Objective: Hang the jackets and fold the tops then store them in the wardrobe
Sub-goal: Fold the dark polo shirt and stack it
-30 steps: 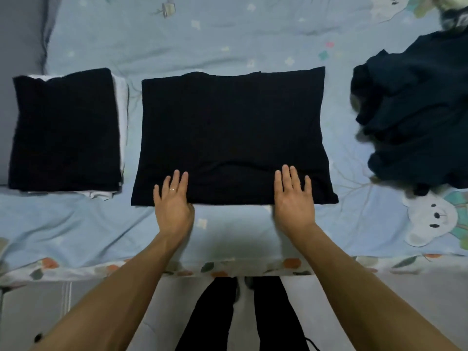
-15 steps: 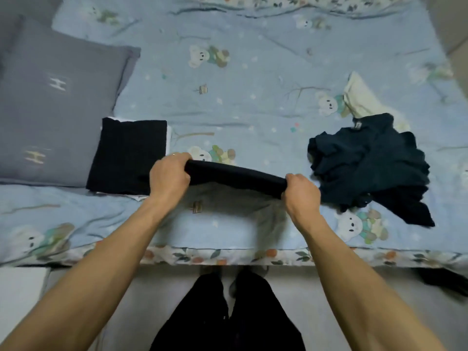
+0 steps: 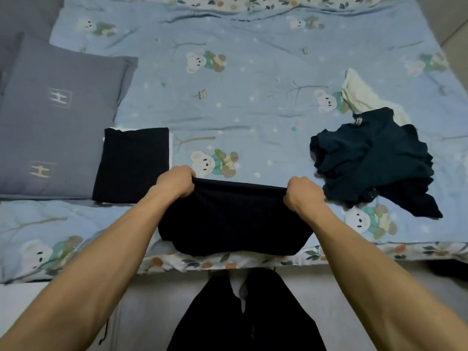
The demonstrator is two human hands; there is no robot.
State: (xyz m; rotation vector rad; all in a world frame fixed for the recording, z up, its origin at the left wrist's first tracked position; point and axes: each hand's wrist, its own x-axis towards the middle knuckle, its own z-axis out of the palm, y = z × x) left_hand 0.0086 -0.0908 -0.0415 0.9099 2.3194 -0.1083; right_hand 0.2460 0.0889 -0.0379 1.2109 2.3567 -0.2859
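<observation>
Both hands up over the near edge of the bed point(image 3: 76, 224), fists clenched on one black top point(image 3: 233, 219). Left hand point(image 3: 176, 182) grips the left end of the raised fold, right hand point(image 3: 302, 195) the right end; fingers point(image 3: 293, 183) curled under the cloth and mostly hidden, knuckles up. The fold line runs taut between the two fists; below the fingers the doubled cloth hangs toward the person and its lower edge sags onto the floral border of the bed. Judgement: this is a halving fold on the top, lifted and not yet laid. To do it well, keep the two fists level and the top edge tight so the layers fall evenly, lay the hanging edge down first, then lower the fold beyond it and let go only once the corners match; smooth from the fingers outward. The slack belly under the fingers is where a crease is likely. Just beyond and left of the left fingers lies a folded black top point(image 3: 133, 164) on something white, a fair guide for the final size and the likely spot to stack this one. Left of that, a grey pillow point(image 3: 54, 117). Right of and beyond the right fingers, near but apart, a dark crumpled heap of clothes point(image 3: 372, 160) waits unfolded, with a pale garment point(image 3: 359, 96) behind it. No wardrobe in view.
</observation>
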